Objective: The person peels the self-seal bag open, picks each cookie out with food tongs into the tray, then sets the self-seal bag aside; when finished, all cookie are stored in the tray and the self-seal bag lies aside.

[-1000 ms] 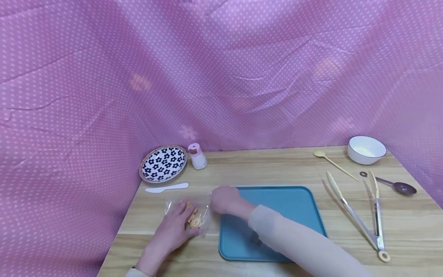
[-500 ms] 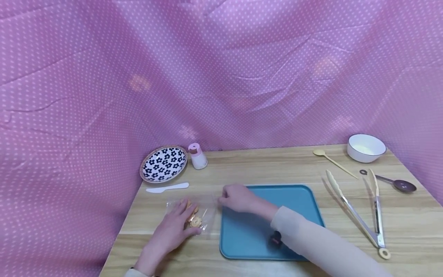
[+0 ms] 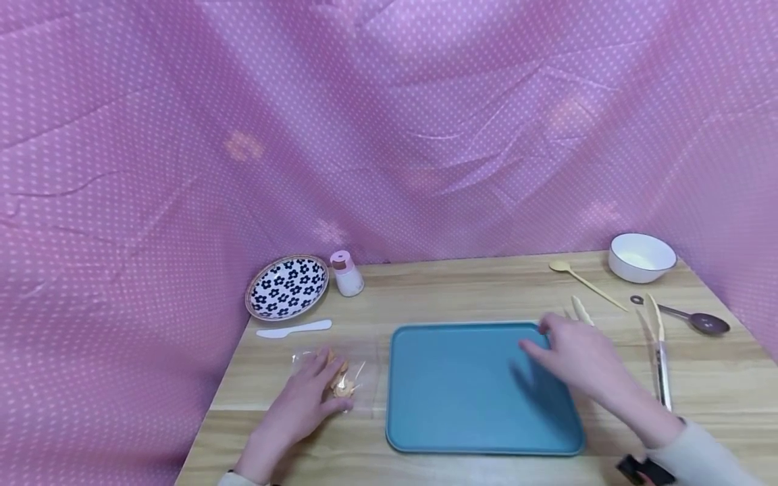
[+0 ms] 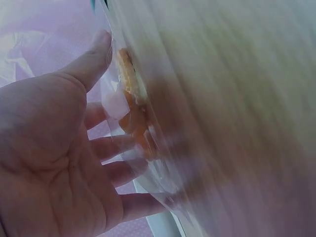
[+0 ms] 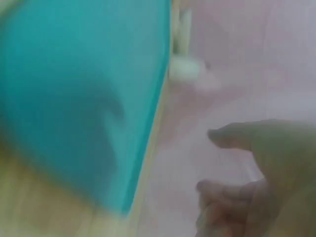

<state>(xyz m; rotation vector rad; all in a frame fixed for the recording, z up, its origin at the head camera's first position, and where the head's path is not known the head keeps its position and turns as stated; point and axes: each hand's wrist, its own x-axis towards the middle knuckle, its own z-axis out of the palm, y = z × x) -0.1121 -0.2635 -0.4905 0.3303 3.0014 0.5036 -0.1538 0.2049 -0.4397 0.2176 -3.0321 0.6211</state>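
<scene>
My left hand (image 3: 300,405) rests with spread fingers on a clear plastic bag (image 3: 363,378) lying on the table left of the tray. Inside the bag are several small round biscuits (image 3: 343,387), partly covered by the fingers; in the left wrist view the biscuits (image 4: 127,74) show orange-brown through the film, beside the fingertips. My right hand (image 3: 580,354) hovers over the right edge of the blue tray (image 3: 474,388), thumb and fingers apart, holding nothing. Its shadow falls on the tray. Behind it, the tongs (image 3: 661,368) lie spread on the table, partly hidden by the hand and forearm.
At the back left stand a flower-patterned plate (image 3: 288,289) and a pink-capped shaker bottle (image 3: 348,275), with a white spreader knife (image 3: 294,329) in front. A yellow spoon (image 3: 586,285), a white bowl (image 3: 642,260) and a dark ladle-like spoon (image 3: 708,324) lie at the right.
My right hand has let go of the bag's right edge and moved right across the tray, its fingers opening. My left hand has stayed on the bag.
</scene>
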